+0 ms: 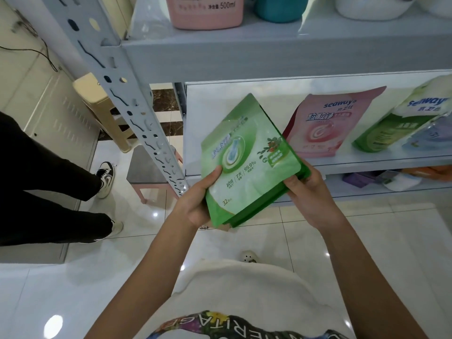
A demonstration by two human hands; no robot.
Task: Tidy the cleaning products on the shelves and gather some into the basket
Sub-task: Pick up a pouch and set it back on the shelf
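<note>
I hold a stack of green detergent pouches (247,162) in front of the middle shelf (367,162), tilted with its top toward the shelf. My left hand (198,199) grips its lower left edge, thumb on the printed front. My right hand (310,192) holds the lower right corner from beneath and behind. On that shelf lie a pink pouch (325,126), a green-and-white pouch (396,123) and a pale blue pouch (430,138). No basket is in view.
The upper shelf holds a pink 500 ml bottle (208,13), a teal container (278,8) and white tubs. A perforated grey upright (132,99) stands left of the pouches. Another person's legs (49,172) stand at the left, near a beige stool (102,108) and a pink-legged stool (149,174).
</note>
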